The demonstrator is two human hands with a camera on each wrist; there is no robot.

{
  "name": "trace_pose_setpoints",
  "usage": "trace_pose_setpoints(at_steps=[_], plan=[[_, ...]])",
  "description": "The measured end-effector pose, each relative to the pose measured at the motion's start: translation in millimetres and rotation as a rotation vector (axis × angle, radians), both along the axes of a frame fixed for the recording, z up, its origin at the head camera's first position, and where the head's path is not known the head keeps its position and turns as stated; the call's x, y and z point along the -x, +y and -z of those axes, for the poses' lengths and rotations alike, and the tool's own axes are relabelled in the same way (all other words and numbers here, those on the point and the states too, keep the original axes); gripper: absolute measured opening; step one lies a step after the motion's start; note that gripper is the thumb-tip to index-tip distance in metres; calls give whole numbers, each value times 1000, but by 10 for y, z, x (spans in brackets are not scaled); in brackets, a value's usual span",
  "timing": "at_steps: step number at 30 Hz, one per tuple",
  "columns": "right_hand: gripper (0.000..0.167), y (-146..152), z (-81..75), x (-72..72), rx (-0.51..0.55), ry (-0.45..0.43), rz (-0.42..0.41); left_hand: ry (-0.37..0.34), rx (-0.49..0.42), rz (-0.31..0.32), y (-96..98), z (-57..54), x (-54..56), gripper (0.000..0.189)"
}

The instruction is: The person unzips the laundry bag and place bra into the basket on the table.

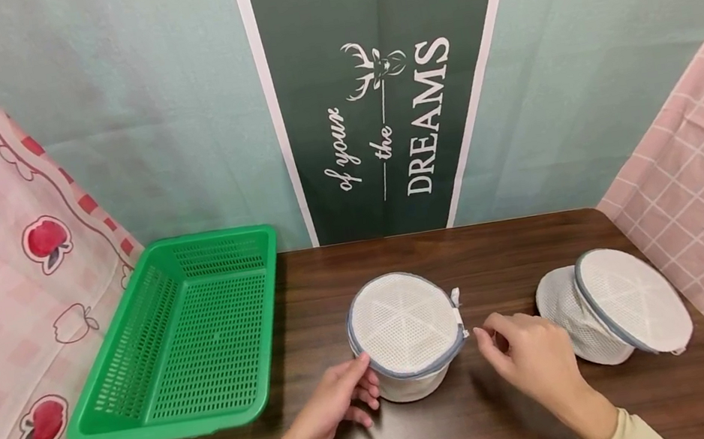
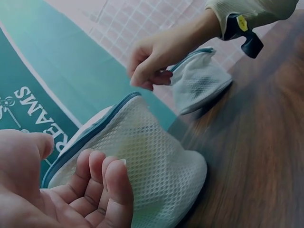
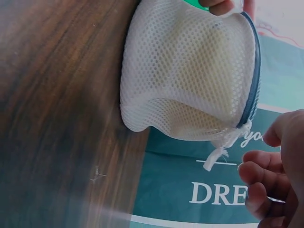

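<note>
A round white mesh laundry bag (image 1: 405, 324) with a blue-grey zipped rim stands upright on the table between both hands. Something pale yellow shows faintly through its mesh wall in the wrist views. My left hand (image 1: 340, 402) is at the bag's left side, thumb tip at the rim and fingers loosely bent. My right hand (image 1: 532, 355) hovers just right of the bag with bent fingers and nothing between them. Close to those fingertips are the end of the zipper (image 3: 255, 80) and a white fabric tab (image 3: 216, 157).
A second white mesh bag (image 1: 633, 299) stands at the right, its round lid tilted. On the left sits a green plastic basket (image 1: 172, 430) with slotted walls and nothing inside. Printed cloths hang behind and on both sides of the dark wooden table (image 1: 499, 247).
</note>
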State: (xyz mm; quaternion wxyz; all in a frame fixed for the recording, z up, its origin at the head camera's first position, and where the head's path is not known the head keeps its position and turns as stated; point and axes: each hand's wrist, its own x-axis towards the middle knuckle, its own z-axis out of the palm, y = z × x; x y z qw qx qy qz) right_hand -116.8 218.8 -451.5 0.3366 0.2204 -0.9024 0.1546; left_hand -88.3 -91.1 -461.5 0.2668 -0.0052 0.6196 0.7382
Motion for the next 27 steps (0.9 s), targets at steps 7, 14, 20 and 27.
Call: trace_pose_setpoints(at_steps=[7,14,20,27], plan=[[21,-36,-111,10,10,5,-11,7,11,-88,-121,-9,49,42],[20,-169,-210,38,29,32,-42,23,22,-151,-125,-8,97,44],[26,-328,-296,67,13,41,-98,35,28,-168,-90,-10,124,44],[24,-594,-438,93,-68,-1,-160,48,18,-170,-75,-14,132,37]])
